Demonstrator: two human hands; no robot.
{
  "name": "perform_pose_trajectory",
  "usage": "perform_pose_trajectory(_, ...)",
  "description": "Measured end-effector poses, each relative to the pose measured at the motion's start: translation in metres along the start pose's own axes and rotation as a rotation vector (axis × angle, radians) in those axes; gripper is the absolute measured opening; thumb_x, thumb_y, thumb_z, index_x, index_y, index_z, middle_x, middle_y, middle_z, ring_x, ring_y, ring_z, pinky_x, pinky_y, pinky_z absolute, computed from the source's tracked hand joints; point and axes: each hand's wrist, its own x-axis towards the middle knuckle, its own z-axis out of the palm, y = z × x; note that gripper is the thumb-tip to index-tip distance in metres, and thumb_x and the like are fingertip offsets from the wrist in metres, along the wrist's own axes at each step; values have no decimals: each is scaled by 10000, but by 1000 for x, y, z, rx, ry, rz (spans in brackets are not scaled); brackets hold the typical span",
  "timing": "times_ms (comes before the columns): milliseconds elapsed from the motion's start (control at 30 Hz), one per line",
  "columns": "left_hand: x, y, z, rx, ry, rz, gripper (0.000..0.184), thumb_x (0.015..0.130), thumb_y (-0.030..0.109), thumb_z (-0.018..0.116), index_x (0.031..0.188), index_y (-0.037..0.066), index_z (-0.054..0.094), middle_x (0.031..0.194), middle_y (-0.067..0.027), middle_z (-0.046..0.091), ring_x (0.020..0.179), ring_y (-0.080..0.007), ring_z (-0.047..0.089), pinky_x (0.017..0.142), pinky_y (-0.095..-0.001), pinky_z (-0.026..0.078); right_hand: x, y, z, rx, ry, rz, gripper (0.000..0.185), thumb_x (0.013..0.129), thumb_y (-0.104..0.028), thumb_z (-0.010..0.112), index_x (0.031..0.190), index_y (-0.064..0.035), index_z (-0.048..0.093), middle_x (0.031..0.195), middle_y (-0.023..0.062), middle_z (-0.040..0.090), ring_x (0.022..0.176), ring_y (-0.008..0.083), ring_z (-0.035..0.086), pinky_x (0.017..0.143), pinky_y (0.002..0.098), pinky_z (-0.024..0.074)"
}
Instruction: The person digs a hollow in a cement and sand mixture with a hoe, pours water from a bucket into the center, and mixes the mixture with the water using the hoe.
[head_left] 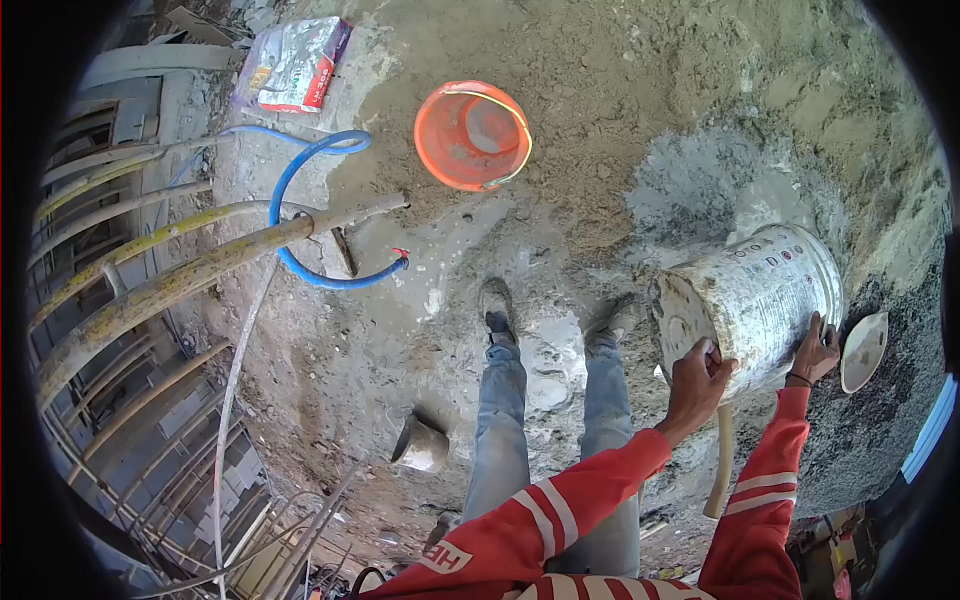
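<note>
A large, dirt-streaked white bucket (755,290) is held tipped over on its side at the right of the view, with its stained round base turned toward the middle and its ridged rim turned toward the far right. The two hands are set apart on it: the base edge is gripped by the left hand (700,383), while the side close to the rim is held by the right hand (815,352). Printed text and a row of small round marks are carried on the bucket's wall. Just beside the rim, a shallow pale bowl (865,352) is seen on dark gravel (850,440), and a pale, handle-like piece (720,465) is partly covered by the bucket. Beyond the bucket, a grey powdery patch (690,185) is spread over the ground (600,90). Near the top middle, an orange bucket (450,145) is stood upright, its inside smeared with grey. To its left, a blue hose (284,200) is looped over a thick pole (170,290) and ended with a red fitting (401,253); farther up, a red-and-white bag (298,70) is laid flat. Lower down, a small dirty pail (422,444) is tilted on the ground, left of the person's jeans (500,420).
</note>
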Motion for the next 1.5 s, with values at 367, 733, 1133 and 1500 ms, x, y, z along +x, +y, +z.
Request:
perform_pose_trajectory(367, 19, -132, -402, -111, 550, -223, 336, 817, 295, 639, 1034, 78, 500, 891, -47, 563, 801, -140, 527, 677, -278, 423, -219, -295, -69, 694, -970, 424, 273, 898, -212, 636, 719, -108, 458, 560, -64, 393, 437, 18, 338, 392, 203, 257)
perform_pose_trajectory(733, -109, -56, -580, -355, 388, -223, 582, 918, 542, 452, 1202, 39, 523, 1107, -100, 597, 1036, -205, 540, 840, -342, 433, -546, -458, 34, 938, -1207, -96, 391, 765, -147, 647, 1077, 29, 494, 931, 198, 571, 866, 366, 578, 768, 425, 459)
perform_pose_trajectory(1133, -65, -71, -585, 498, 518, -58, 417, 844, 185, 640, 1157, -25, 464, 830, -125, 601, 661, -203, 600, 631, -339, 474, -302, -219, -40, 8, -900, -276, 419, 763, -243, 632, 1144, -97, 541, 1018, 143, 602, 998, 345, 571, 851, 504, 435)
perform_pose_trajectory(1500, -203, -106, -300, 1084, -477, 65, 747, 786, 299, 697, 1376, 3, 348, 1344, -243, 424, 1259, -413, 366, 1068, -466, 291, -280, 150, -135, 251, -964, 767, 264, 793, -81, 594, 967, 76, 470, 696, 223, 616, 485, 245, 629, 398, 368, 501)
